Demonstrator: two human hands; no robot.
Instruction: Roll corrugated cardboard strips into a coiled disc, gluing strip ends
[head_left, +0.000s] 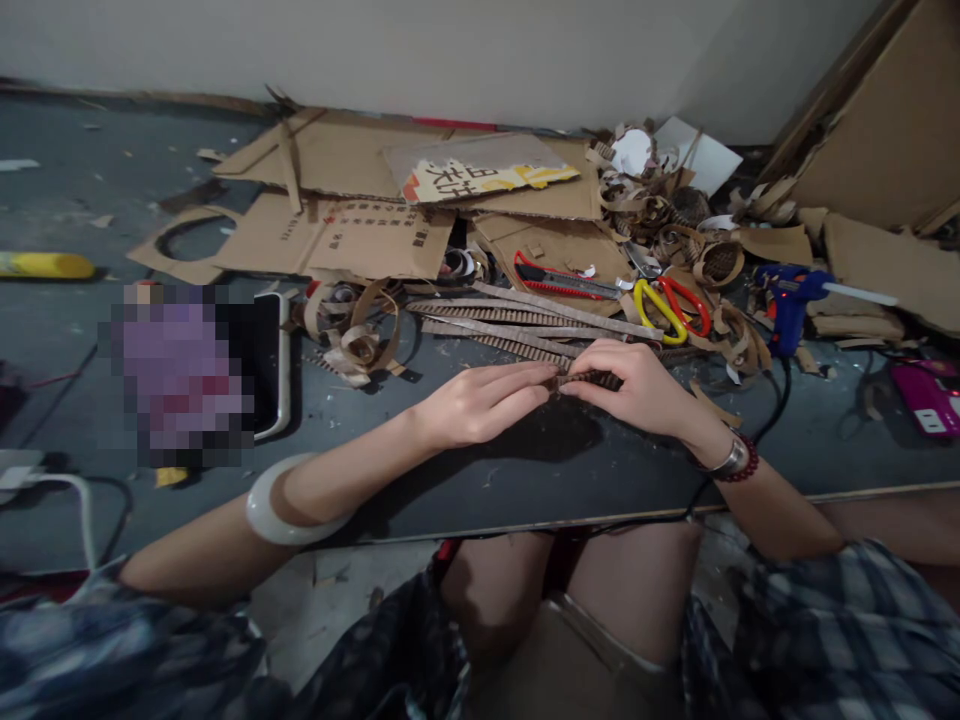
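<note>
My left hand (480,402) and my right hand (637,385) meet over a dark mat (465,480), fingers pressed together on a narrow corrugated cardboard strip (592,379). The left fingertips pinch its left end; the right hand covers its right part. More long cardboard strips (517,320) lie just beyond the hands.
Flattened cardboard sheets (352,215) are piled at the back. A red utility knife (555,280), yellow-and-red scissors (667,305) and a blue glue gun (791,295) lie to the right. Curled cardboard scraps (356,335), a phone (266,365) and a yellow tube (45,265) sit left.
</note>
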